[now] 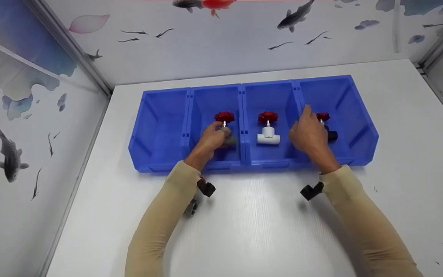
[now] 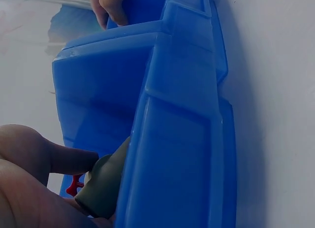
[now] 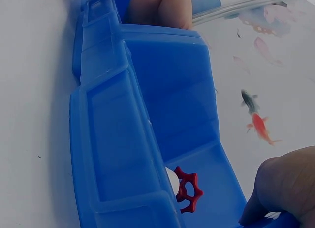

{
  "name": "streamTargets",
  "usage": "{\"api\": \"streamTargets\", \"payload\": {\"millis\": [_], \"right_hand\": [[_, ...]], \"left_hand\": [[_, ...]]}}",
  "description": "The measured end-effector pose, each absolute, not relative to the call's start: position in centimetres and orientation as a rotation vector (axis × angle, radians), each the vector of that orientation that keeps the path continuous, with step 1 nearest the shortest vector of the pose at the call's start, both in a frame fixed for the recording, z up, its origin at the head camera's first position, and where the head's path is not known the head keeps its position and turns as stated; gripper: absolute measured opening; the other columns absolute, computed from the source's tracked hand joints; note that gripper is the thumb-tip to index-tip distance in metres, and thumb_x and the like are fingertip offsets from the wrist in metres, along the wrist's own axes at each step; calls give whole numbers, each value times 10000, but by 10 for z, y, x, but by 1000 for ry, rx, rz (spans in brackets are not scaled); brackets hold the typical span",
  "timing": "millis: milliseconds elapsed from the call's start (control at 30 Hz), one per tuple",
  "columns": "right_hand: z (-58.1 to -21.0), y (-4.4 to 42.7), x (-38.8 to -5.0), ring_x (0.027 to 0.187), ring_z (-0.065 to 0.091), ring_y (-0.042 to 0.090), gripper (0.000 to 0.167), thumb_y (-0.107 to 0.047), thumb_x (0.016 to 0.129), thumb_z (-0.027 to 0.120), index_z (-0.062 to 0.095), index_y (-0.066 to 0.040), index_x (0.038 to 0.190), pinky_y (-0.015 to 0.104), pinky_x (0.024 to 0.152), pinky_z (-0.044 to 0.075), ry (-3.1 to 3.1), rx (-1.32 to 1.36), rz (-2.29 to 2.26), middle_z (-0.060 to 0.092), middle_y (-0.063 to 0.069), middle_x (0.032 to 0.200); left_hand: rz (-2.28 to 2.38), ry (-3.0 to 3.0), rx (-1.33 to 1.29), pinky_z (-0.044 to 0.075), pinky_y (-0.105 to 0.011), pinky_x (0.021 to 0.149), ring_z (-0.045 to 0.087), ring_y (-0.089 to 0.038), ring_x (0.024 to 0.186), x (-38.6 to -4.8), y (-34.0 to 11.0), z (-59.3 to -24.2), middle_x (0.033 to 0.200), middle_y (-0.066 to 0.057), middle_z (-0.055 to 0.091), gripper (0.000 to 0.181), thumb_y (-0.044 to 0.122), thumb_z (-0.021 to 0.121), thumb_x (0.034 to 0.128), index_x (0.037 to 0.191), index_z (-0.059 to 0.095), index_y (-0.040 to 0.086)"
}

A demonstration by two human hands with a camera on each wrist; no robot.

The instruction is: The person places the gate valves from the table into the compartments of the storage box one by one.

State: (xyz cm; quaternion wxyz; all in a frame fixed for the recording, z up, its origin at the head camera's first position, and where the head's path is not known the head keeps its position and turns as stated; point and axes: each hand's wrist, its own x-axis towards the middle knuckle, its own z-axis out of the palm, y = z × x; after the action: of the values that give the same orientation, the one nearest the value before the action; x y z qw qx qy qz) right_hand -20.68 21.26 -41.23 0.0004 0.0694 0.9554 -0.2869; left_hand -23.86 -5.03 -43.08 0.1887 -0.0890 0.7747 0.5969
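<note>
My left hand reaches into the second blue bin from the left and grips a grey-green pipe valve with a red handwheel. In the left wrist view the thumb and fingers lie around the valve's body. My right hand holds the divider wall between the third and fourth bins; its fingertips are partly hidden. In the third bin stands a white valve with a red handwheel. Partly behind the right hand, a black valve with a red handwheel lies in the fourth bin.
Four joined blue bins stand in a row on the white table. The leftmost bin shows its bare floor. Another grey valve lies on the table, partly covered by the left forearm. Printed panels rise behind and at the left.
</note>
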Motion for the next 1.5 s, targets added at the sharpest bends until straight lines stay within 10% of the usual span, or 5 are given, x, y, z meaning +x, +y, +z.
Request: {"api": "streamTargets", "payload": {"millis": [1500], "right_hand": [[-413,213,-206,1112,556,537,607,-116,973,372,169,115,1496,655,897,444,3036,193,-873,494,371,1304]], "left_hand": [[1551,2241,-198,352,-408,1120,388,-272,1394,-247,-45,-441,1542,-153,387,540,182,463,1024,1515,334,-2]]}}
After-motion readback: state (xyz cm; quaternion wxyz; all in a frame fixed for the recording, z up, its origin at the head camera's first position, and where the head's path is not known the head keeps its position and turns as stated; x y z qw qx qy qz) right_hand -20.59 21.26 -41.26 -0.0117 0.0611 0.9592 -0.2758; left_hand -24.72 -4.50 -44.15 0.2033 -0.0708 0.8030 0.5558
